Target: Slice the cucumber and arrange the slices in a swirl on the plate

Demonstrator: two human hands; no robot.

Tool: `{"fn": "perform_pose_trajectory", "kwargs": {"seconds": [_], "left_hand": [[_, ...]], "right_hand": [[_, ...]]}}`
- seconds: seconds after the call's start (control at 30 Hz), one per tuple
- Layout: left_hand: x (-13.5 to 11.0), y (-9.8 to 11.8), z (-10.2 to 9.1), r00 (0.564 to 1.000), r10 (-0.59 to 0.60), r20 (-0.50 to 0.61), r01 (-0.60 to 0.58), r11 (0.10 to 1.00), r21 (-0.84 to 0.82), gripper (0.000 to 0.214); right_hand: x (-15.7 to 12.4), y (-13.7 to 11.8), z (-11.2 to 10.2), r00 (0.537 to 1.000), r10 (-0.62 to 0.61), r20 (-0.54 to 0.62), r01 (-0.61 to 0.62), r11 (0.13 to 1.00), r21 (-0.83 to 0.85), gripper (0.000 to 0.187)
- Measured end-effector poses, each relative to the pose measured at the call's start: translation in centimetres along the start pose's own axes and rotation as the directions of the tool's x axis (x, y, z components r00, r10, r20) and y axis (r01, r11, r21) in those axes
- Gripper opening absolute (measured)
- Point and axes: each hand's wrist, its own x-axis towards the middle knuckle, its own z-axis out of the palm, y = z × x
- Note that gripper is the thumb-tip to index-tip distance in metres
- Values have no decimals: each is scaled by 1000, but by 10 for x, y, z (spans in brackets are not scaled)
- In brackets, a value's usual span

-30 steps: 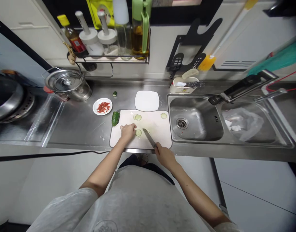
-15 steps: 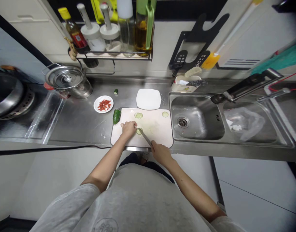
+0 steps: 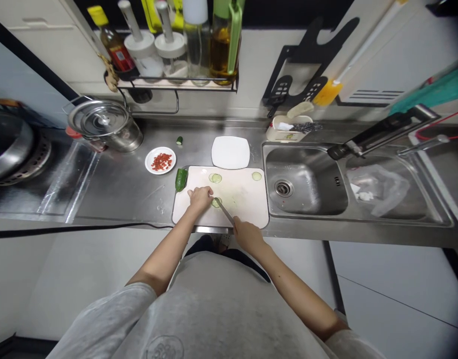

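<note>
My right hand [image 3: 248, 235] is closed around the handle of a knife [image 3: 226, 212]. The blade reaches up and left over a pale cucumber slice [image 3: 216, 202] on the white cutting board [image 3: 247, 207]. Against that slice's left side, my left hand [image 3: 201, 199] presses down with curled fingers; its fingertips are partly hidden. Beyond the hands, overlapping cucumber slices [image 3: 216, 178] lie on the board, and a single slice [image 3: 256, 176] lies near its upper right corner. A dark green cucumber piece [image 3: 181, 180] rests at the upper left edge.
A plate of chopped red pieces [image 3: 161, 161] and a small cucumber end [image 3: 179, 140] are on the steel counter. Behind the board is a white square plate [image 3: 230, 152]. The sink [image 3: 307, 184] is to the right, a lidded pot [image 3: 105, 124] to the left. Bottles stand on a rack [image 3: 184, 85] above.
The view has shifted very slightly. Both hands and the knife stay in nearly the same place over the slice.
</note>
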Motion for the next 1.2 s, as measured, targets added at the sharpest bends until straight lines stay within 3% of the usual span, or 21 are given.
{"fn": "perform_pose_trajectory", "kwargs": {"seconds": [0.4, 0.87, 1.07, 1.2], "left_hand": [[1, 1, -1, 1000, 5, 3, -5, 1000, 1, 16], [-12, 8, 6, 994, 106, -6, -105, 989, 108, 18], [-20, 17, 7, 996, 93, -2, -93, 994, 65, 20], [-34, 15, 1, 999, 47, 14, -47, 997, -54, 24]], "right_hand": [[-2, -6, -2, 998, 6, 67, -5, 1000, -17, 30], [-28, 14, 12, 988, 49, 144, -54, 998, 27, 34], [-35, 25, 16, 994, 23, 108, -32, 996, 87, 41], [-34, 31, 15, 995, 3, 102, -11, 997, 77, 43]]}}
